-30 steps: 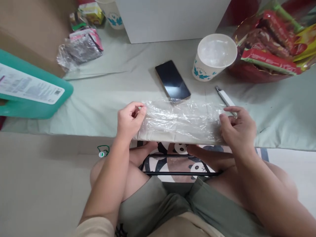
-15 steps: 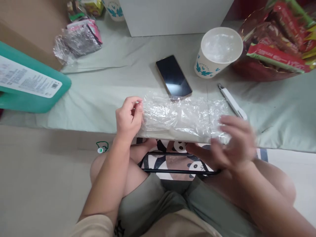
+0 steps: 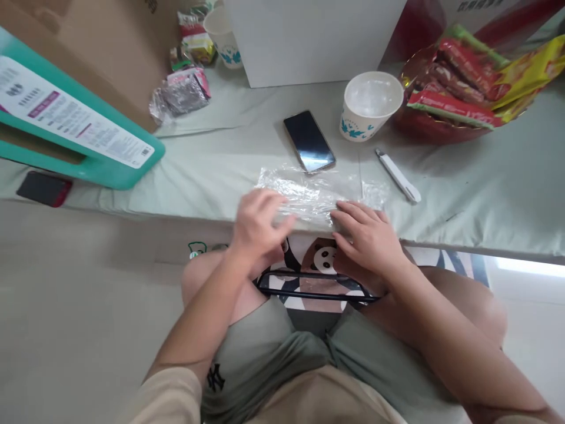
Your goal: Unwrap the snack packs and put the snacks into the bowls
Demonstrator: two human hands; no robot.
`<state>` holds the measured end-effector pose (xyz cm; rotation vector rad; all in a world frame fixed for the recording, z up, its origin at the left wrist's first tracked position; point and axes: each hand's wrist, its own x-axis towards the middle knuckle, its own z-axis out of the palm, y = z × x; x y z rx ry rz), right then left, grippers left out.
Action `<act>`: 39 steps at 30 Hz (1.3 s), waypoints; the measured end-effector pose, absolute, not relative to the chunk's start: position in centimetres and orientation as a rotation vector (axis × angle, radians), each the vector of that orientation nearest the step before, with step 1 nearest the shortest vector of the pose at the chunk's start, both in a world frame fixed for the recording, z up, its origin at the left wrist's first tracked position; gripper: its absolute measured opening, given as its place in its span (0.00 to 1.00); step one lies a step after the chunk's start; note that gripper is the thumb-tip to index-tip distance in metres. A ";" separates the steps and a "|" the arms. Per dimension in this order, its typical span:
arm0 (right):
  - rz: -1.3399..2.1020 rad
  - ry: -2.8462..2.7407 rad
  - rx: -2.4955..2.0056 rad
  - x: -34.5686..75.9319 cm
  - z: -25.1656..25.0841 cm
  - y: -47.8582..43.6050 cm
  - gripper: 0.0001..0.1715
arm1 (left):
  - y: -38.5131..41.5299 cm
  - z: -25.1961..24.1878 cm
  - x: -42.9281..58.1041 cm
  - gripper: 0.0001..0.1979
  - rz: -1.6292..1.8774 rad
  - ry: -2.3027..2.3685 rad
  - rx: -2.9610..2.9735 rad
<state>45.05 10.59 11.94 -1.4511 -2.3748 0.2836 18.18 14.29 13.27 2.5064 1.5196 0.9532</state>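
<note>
A crinkled clear plastic sheet or bag (image 3: pixel 309 191) lies flat along the front edge of the cloth-covered table (image 3: pixel 212 171). My left hand (image 3: pixel 260 221) rests over its left end, fingers apart and slightly blurred. On the right part of the plastic, my right hand (image 3: pixel 364 232) lies with its fingers stretched out. Just behind the plastic is a dark smartphone (image 3: pixel 309 141), its lower edge close to the film. A white utility knife (image 3: pixel 398 176) lies to the right, apart from my right hand.
A paper cup (image 3: pixel 371 109) stands behind the knife, beside a red bowl (image 3: pixel 441 132) of packaged snacks. A large teal container (image 3: pixel 128 171) is at the left, near crumpled wrappers (image 3: pixel 180 97) and a cardboard box (image 3: pixel 110 53). A white box (image 3: pixel 309 41) stands at the back.
My left hand has loosened its pinch on the plastic's left end and moved over it. My right hand has come down and inward onto the plastic. The camera view has shifted.
</note>
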 end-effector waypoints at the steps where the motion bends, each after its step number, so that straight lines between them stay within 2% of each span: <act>1: 0.302 -2.359 -1.466 44.8 12.2 10.1 0.22 | 13.0 13.4 19.7 0.16 0.804 1.411 2.574; 2: 0.343 -2.339 -1.467 44.6 12.6 9.6 0.23 | 11.8 13.3 21.1 0.23 0.668 1.327 2.614; 3: 0.420 -2.314 -1.453 44.5 13.0 9.1 0.25 | 10.9 13.1 22.2 0.24 0.594 1.301 2.629; 6: 0.884 -2.172 -1.331 45.0 14.7 7.7 0.27 | 9.9 11.9 24.0 0.15 0.591 1.244 2.636; 8: 1.138 -2.009 -1.232 46.0 15.5 7.5 0.23 | 10.3 11.4 23.9 0.10 0.723 1.225 2.537; 9: 1.145 -1.930 -1.215 46.7 15.7 7.7 0.21 | 10.7 11.4 23.7 0.09 0.809 1.226 2.447; 11: 0.932 -1.852 -1.242 47.9 15.2 8.6 0.21 | 11.4 11.8 22.9 0.08 0.959 1.215 2.215; 14: 0.546 -1.949 -1.255 48.7 13.5 10.5 0.30 | 11.8 13.2 21.9 0.08 1.022 1.148 1.869; 17: 0.445 -2.145 -1.182 47.7 12.1 11.6 0.34 | 11.5 14.0 21.2 0.08 0.954 1.088 1.691; 19: 0.446 -2.199 -1.154 46.6 11.8 11.7 0.27 | 11.2 14.1 20.9 0.08 0.933 1.059 1.682; 22: 0.487 -2.145 -1.000 45.5 12.4 11.4 0.08 | 11.1 13.7 20.3 0.07 0.963 1.072 1.760; 23: 0.525 -2.106 -0.926 45.3 12.7 11.2 0.06 | 11.3 13.6 20.0 0.07 0.980 1.108 1.779; 26: 0.694 -1.968 -0.895 45.3 13.6 10.7 0.10 | 11.9 13.8 19.2 0.07 1.033 1.220 1.757; 29: 0.868 -1.807 -1.179 44.9 14.0 10.3 0.11 | 12.5 14.0 18.9 0.05 0.999 1.206 1.699; 32: 0.979 -1.675 -1.401 44.1 14.2 10.5 0.12 | 12.6 13.8 19.5 0.09 0.912 1.203 1.607; 34: 0.978 -1.634 -1.527 43.6 14.1 10.9 0.13 | 12.5 13.5 20.1 0.07 0.910 1.301 1.544; 37: 0.857 -1.626 -1.696 43.3 13.9 11.5 0.18 | 12.5 13.2 20.6 0.13 0.909 1.522 1.539; 39: 0.785 -1.642 -1.749 43.5 13.5 11.7 0.22 | 12.6 13.3 20.7 0.14 0.904 1.641 1.583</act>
